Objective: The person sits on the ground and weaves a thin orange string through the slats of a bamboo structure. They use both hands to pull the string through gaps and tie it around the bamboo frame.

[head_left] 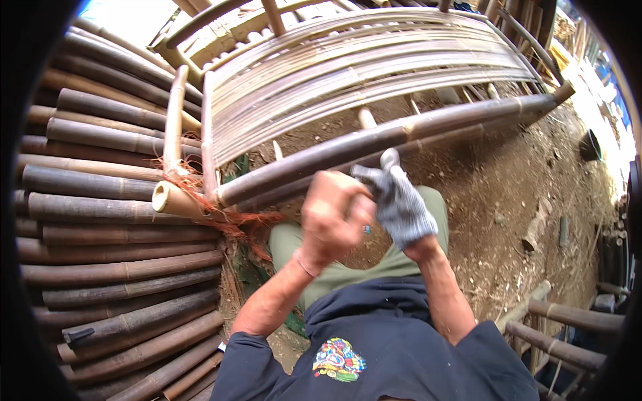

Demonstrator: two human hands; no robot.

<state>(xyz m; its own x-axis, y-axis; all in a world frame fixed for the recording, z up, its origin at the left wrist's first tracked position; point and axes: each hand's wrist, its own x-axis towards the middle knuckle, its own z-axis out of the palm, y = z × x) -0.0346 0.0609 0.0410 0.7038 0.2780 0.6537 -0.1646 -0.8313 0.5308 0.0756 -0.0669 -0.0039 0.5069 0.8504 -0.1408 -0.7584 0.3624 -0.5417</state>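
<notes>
My bare left hand point(332, 215) is curled closed and smeared by motion, with a thin band at its wrist. What it holds, if anything, is hidden. Close beside it, my right hand point(401, 207) wears a grey knitted glove, its fingers apart and nothing seen in them. Just beyond both hands runs the dark front pole of a bamboo bench point(394, 131). Thin pale slats point(294, 83) fill the bench seat. At its left corner, orange-red fibre strands point(234, 222) hang around the joint by a cut bamboo end point(167, 197).
Many dark bamboo poles point(127, 207) lie stacked along the left. Bare earth ground point(495, 194) with chips stretches right, with a dark pot point(590, 145) and a short bamboo piece point(536, 226). A bamboo frame point(562, 344) stands at lower right.
</notes>
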